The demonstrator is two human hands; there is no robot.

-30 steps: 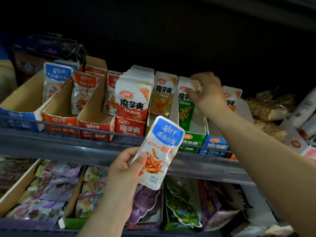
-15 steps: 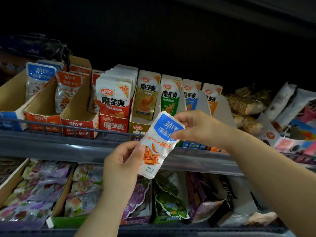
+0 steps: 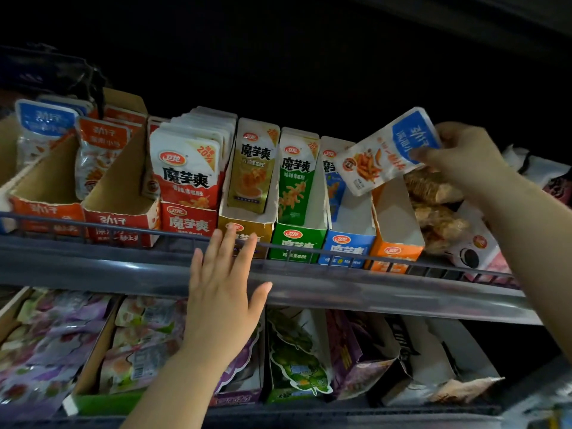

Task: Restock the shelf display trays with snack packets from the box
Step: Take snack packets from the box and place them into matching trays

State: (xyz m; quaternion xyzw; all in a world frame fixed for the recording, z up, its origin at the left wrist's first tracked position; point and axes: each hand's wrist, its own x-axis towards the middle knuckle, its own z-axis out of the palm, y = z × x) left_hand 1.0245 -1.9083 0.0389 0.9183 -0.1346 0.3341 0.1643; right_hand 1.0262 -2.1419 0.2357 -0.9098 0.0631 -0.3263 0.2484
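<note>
Right hand (image 3: 461,156) pinching blue-topped snack packet (image 3: 383,153) tilted above orange tray (image 3: 396,243), left hand (image 3: 223,292) empty, fingers spread, at shelf rail (image 3: 309,252) below-left

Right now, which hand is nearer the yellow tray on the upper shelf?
Left. The left hand is open, fingertips at the front of the yellow tray; the right hand is far right, holding a packet by the orange tray.

Packet (image 3: 371,162) above right-end tray (image 3: 397,233) (tilted), left hand (image 3: 223,292) before shelf edge (image 3: 387,289)
</note>
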